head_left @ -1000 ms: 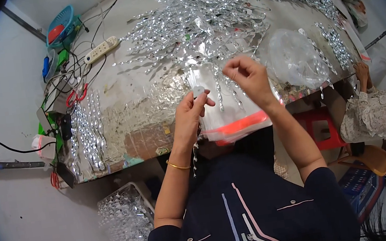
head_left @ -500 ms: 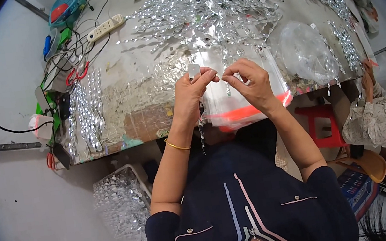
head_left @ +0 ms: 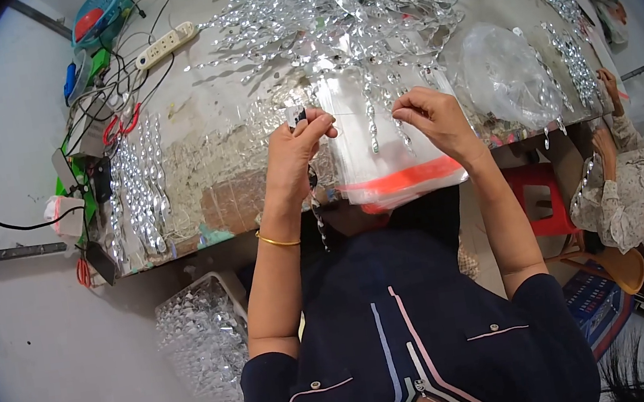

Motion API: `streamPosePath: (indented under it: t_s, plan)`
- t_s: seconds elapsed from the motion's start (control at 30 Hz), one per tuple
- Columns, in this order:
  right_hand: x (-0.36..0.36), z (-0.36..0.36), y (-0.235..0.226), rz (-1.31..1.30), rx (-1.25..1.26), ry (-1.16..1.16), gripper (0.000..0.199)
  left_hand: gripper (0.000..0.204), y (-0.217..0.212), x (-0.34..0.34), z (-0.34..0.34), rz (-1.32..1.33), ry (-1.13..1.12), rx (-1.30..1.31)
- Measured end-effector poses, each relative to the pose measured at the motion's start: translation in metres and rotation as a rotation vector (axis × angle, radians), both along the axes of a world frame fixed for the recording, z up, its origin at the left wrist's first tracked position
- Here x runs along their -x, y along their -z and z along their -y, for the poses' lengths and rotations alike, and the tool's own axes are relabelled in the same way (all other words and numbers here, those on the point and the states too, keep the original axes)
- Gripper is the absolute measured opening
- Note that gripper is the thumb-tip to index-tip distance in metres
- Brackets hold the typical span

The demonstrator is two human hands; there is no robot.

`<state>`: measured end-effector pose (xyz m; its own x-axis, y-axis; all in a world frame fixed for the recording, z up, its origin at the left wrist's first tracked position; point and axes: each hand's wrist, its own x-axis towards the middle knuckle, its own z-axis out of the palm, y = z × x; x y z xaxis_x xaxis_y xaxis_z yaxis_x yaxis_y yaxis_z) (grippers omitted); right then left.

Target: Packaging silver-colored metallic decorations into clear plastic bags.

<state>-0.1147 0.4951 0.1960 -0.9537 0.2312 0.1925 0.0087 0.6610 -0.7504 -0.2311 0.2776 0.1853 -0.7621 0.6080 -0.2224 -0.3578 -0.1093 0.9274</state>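
Observation:
My left hand (head_left: 297, 146) pinches a small dark-and-white piece with a short strand of clear crystal beads (head_left: 317, 210) hanging from it over the table's front edge. My right hand (head_left: 431, 117) pinches a thin thread or wire stretched toward the left hand. Both hands hover above a stack of clear plastic bags with an orange-red strip (head_left: 394, 160). A big heap of shiny crystal bead strands (head_left: 330, 13) lies just beyond the hands.
Rows of bead strands (head_left: 137, 189) lie at the table's left (head_left: 222, 181), with red-handled scissors (head_left: 121, 126), a white power strip (head_left: 165, 45) and a blue basket (head_left: 95, 11). A clear bag (head_left: 502, 75) sits right. A basket of crystals (head_left: 202, 343) stands below. Another seated person (head_left: 629, 185) and a red stool (head_left: 538, 201) are at the right.
The view has shifted and my hands have moved slightly apart; the right hand has drawn to the right, pulling the thread out from the piece held by the left.

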Motion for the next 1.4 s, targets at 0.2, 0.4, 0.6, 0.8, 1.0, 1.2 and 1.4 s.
streamPosePath:
  t_s: [0.2,0.4,0.6,0.8,1.0,1.2,1.4]
  plan:
    - [-0.002,-0.014,0.028,0.108,0.210,0.072,0.019,0.015,0.000,0.000,-0.001,0.003,0.036,0.004]
    - [-0.009,-0.012,0.041,0.026,1.122,0.117,0.021,0.012,0.007,-0.002,-0.009,0.025,0.061,0.048]
    - [0.003,0.004,0.034,-0.157,1.830,-0.135,0.021,0.010,0.007,-0.016,-0.018,0.002,0.136,0.094]
    - [0.003,0.017,0.021,-0.174,2.013,-0.403,0.025,0.012,-0.001,-0.020,-0.020,-0.027,0.164,0.133]
    - [0.001,0.018,0.017,-0.150,1.706,-0.164,0.019,0.015,0.011,-0.024,-0.020,0.016,0.182,0.153]
    - [0.006,0.007,0.013,-0.183,1.364,-0.016,0.028,0.014,0.016,-0.019,-0.022,-0.021,0.221,0.156]
    - [0.012,0.007,0.032,-0.305,1.232,0.149,0.026,0.013,0.020,-0.024,-0.024,-0.012,0.222,0.137]
